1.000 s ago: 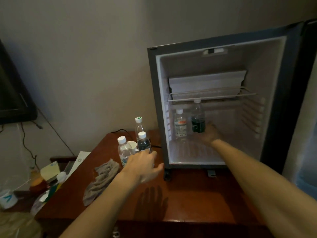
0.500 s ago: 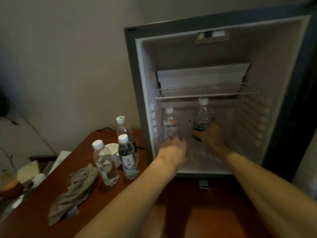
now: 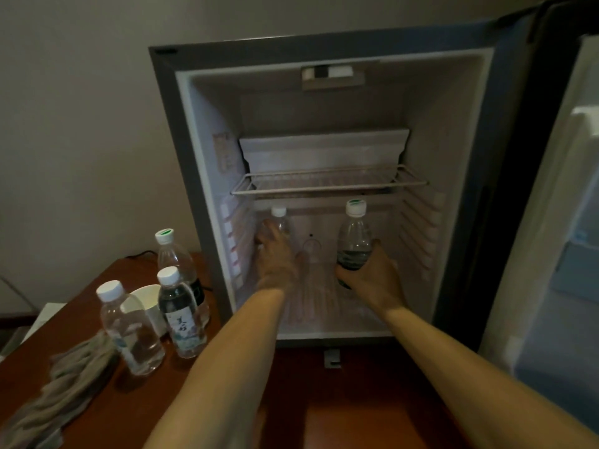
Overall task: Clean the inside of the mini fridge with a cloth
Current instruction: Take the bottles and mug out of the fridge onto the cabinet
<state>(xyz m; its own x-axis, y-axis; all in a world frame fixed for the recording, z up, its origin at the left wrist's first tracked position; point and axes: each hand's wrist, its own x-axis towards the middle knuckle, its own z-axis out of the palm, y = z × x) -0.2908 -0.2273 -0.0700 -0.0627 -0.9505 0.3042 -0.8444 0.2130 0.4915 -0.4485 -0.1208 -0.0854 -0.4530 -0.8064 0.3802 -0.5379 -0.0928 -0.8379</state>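
Note:
The mini fridge stands open on a wooden table, its inside pale and dim. Under the wire shelf two water bottles stand on the fridge floor. My left hand reaches deep inside and wraps round the left bottle, a clear one with a white cap. My right hand grips the lower part of the right bottle, which has a dark label and a green-marked cap. A grey-brown cloth lies crumpled on the table at the left, away from both hands.
Three more water bottles and a white paper cup stand on the wooden table left of the fridge. The fridge door hangs open at the right. A white tray sits above the wire shelf.
The view has moved closer to the fridge. My left hand has gone from the table area into the fridge and onto the left bottle. My right hand stays on the right bottle.

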